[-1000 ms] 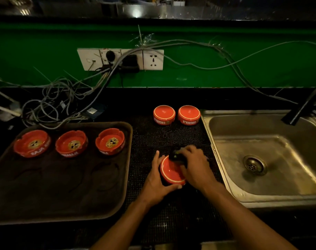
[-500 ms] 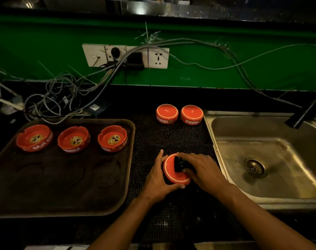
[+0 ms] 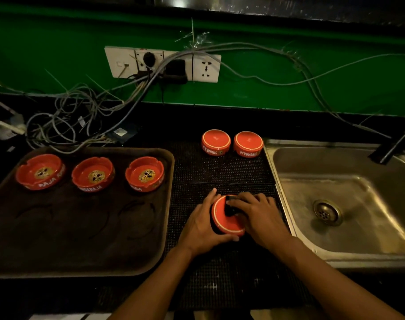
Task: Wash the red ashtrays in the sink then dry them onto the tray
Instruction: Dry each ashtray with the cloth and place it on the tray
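Note:
My left hand point(image 3: 202, 227) grips a red ashtray point(image 3: 226, 221) tilted on its edge, underside toward me, over the black mat. My right hand point(image 3: 259, 218) presses a small dark cloth or sponge point(image 3: 230, 210) against that underside. Two more red ashtrays point(image 3: 216, 140) point(image 3: 248, 142) sit upside down on the mat by the sink's left rim. Three red ashtrays point(image 3: 40, 171) point(image 3: 93, 174) point(image 3: 145, 173) stand upright in a row along the far side of the dark tray point(image 3: 81, 257). The steel sink point(image 3: 287, 188) lies to the right, its basin holding nothing I can see.
A black tap point(image 3: 395, 144) leans over the sink's far right corner. A tangle of cables point(image 3: 65, 125) lies behind the tray below a wall socket strip point(image 3: 162, 64) on the green wall. The black dotted mat point(image 3: 220, 172) runs between tray and sink.
My right hand has slid the dark cloth from the ashtray's upper edge down across its underside. The ashtray stays tilted in my left hand. The view has shifted slightly.

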